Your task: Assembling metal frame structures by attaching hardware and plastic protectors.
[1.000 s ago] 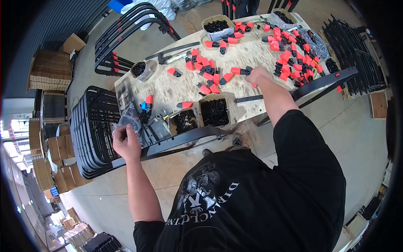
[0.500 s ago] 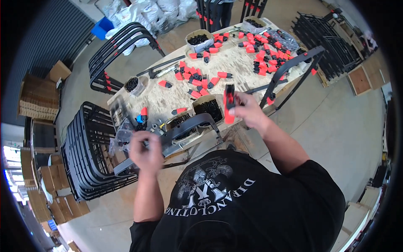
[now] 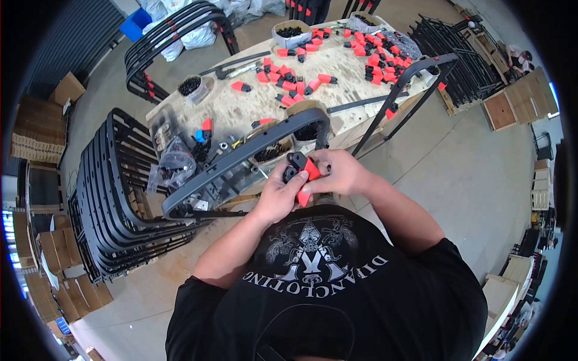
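Red-and-black plastic clip (image 3: 303, 174) sits pinched between both hands just above the chest, forearms bent inward; left hand (image 3: 278, 195) grips from below, right hand (image 3: 337, 172) clamps its top; beyond, a curved black frame (image 3: 241, 159) lies across the counter (image 3: 253, 108); farther off, a round tub (image 3: 291, 32) holds small black parts.

Two hands, the left hand (image 3: 278, 195) and the right hand (image 3: 335, 172), met at the centre of the frame around one red-and-black clip (image 3: 303, 174). Four round tubs of dark parts stood on the one plywood table (image 3: 253, 108) in the upper middle: tubs (image 3: 192, 87), (image 3: 292, 31), (image 3: 272, 150) and (image 3: 308, 129). The loose red-and-black pieces (image 3: 313, 66) scattered there were too many and too small to count exactly, and the stacked black frames (image 3: 114, 198) at left overlapped too closely to number.
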